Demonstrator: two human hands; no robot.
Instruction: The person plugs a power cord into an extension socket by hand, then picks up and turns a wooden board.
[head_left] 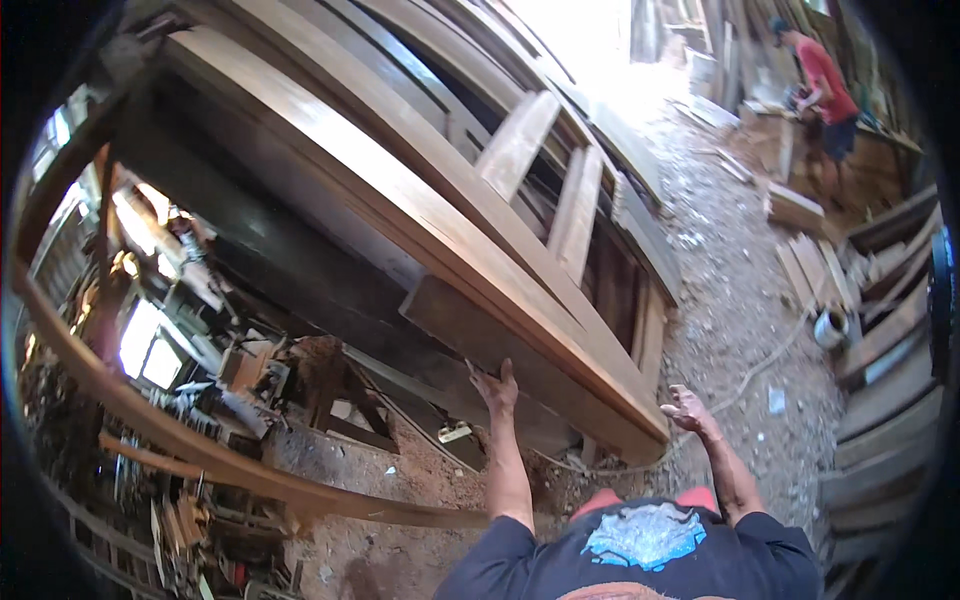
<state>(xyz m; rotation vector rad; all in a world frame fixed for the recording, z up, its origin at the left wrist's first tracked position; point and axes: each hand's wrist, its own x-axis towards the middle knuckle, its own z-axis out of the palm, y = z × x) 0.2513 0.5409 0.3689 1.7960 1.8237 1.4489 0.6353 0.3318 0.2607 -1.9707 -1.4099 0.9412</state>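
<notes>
A stack of long wooden planks (420, 200) runs from the upper left down to its near end in front of me. Below its near part lies a shorter, darker board (455, 318). My left hand (494, 388) is at the left side of this board, fingers apart; whether they touch the wood I cannot tell. Just right of the stack's near end is my right hand (688, 410), its fingers loosely spread and nothing in them.
Short crosspieces (575, 215) and more boards lie right of the stack. A thin hose or cord (765, 365) crosses the dusty ground. A curved wooden strip (330, 497) arcs at left. A can (830, 328) stands at right; a person in red (822, 85) works farther back.
</notes>
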